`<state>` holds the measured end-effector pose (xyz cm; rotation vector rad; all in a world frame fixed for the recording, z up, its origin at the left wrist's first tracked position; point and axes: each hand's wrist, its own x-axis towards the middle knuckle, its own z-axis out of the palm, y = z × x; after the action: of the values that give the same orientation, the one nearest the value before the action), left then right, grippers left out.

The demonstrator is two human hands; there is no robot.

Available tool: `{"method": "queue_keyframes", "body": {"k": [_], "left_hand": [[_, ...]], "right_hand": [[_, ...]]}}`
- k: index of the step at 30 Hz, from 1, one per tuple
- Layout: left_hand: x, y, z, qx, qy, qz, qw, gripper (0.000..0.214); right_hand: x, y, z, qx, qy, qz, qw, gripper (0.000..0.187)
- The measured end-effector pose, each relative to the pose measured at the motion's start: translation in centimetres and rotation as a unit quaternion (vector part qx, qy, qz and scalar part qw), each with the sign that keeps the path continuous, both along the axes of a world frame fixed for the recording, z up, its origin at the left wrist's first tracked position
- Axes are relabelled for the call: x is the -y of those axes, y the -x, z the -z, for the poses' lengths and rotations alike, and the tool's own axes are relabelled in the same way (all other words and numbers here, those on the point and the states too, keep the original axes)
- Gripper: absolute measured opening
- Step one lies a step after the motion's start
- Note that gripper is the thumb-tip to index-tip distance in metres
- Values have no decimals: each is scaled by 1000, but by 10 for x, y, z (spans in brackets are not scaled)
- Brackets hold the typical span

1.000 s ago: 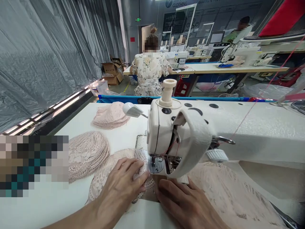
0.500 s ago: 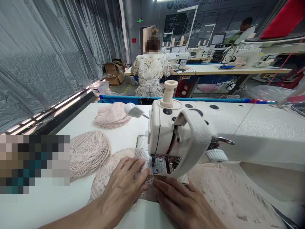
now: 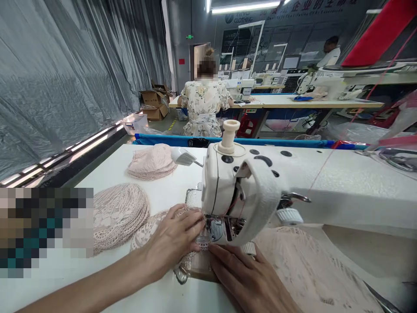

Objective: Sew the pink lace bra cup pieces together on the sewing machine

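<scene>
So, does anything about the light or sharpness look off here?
Head view: the ceiling light glares white; head view: the near sewing machine is bright on top, shaded along its lower side; head view: coarse pixel blocks cover a patch at left and the floral-clad person's head.

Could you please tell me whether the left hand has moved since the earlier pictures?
Yes: judged against the sewing machine, the left hand has shifted forward.

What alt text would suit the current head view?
A person's bare left hand rests on pale pink scalloped lace fabric beside the needle area of a white sewing machine, with the right hand close by. Two stacks of pale pink fabric pieces lie on the white tabletop farther left.
</scene>
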<state>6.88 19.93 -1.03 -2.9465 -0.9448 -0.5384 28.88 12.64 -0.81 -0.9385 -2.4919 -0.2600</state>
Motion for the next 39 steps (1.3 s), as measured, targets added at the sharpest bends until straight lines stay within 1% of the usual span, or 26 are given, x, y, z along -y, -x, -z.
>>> {"method": "queue_keyframes", "body": {"k": [3,6,8,12,16,20,22,24,27,30,33,36,39], "left_hand": [[-11,-1,-5,5,58,28,998,16],[-20,-4,-14,-4,103,52,993,13],[-24,-6,-20,-8,121,64,991,10],[-28,-7,-30,3,130,66,989,12],[-32,-6,-31,-10,114,75,991,12],[-30,-6,-26,-6,63,84,994,10],[-21,-6,-24,4,19,73,997,12],[-7,-6,-23,16,-10,64,998,14],[13,-7,-22,25,-16,68,997,15],[24,-8,-21,22,-16,64,998,13],[24,-9,-21,30,-26,61,997,14],[21,-10,-21,51,-40,64,996,15],[19,-9,-20,61,-39,67,995,17]], "right_hand": [[-2,2,1,5,-15,11,1000,38],[-4,4,2,-3,-17,19,1000,34],[-6,4,2,-7,-11,19,1000,30],[-8,5,1,-9,-6,15,1000,31],[-10,5,2,-14,-14,18,1000,33],[-11,4,4,-3,-25,16,1000,33],[-10,4,6,0,-32,15,999,33],[-8,3,7,0,-36,19,999,33],[-5,2,8,7,-38,20,999,33],[-3,3,8,12,-31,17,999,31],[-1,4,8,3,-20,15,1000,31],[-1,4,8,3,-5,16,1000,35],[-1,4,9,0,1,15,1000,36]]}}
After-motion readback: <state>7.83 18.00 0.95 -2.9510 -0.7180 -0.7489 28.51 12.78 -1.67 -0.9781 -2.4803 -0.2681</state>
